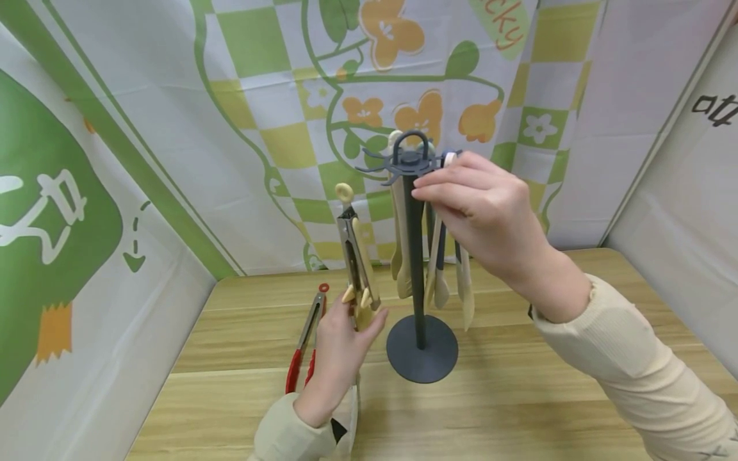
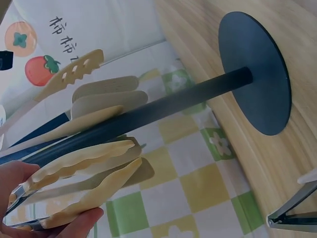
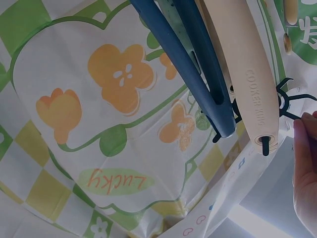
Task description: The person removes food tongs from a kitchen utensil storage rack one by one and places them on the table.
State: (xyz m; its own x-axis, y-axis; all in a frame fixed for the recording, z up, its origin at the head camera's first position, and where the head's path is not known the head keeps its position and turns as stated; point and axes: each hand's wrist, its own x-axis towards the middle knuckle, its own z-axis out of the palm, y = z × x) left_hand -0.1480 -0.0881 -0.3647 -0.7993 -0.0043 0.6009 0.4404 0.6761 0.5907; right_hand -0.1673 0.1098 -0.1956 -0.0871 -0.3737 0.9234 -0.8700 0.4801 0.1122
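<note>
My left hand (image 1: pixel 340 352) holds a pair of yellow-tipped metal tongs (image 1: pixel 360 262) left of the dark utensil stand (image 1: pixel 416 256). They stand nearly upright, with a yellow ring at the top. In the left wrist view, thumb and fingers are on either side of the tongs (image 2: pixel 94 198), whose two tips are spread apart. My right hand (image 1: pixel 481 205) is at the top of the stand, its fingertips pinching one of the hooks (image 3: pixel 297 117). Blue tongs (image 3: pixel 173 59) and a cream-handled utensil (image 3: pixel 250 74) hang from other hooks close by.
Several more utensils hang on the stand's far side, among them a slotted turner (image 2: pixel 69 74). The round base (image 1: pixel 422 358) rests on the wooden table (image 1: pixel 519 384). Red-handled tongs (image 1: pixel 295 368) lie left of my left hand. A patterned cloth (image 1: pixel 254 38) hangs behind.
</note>
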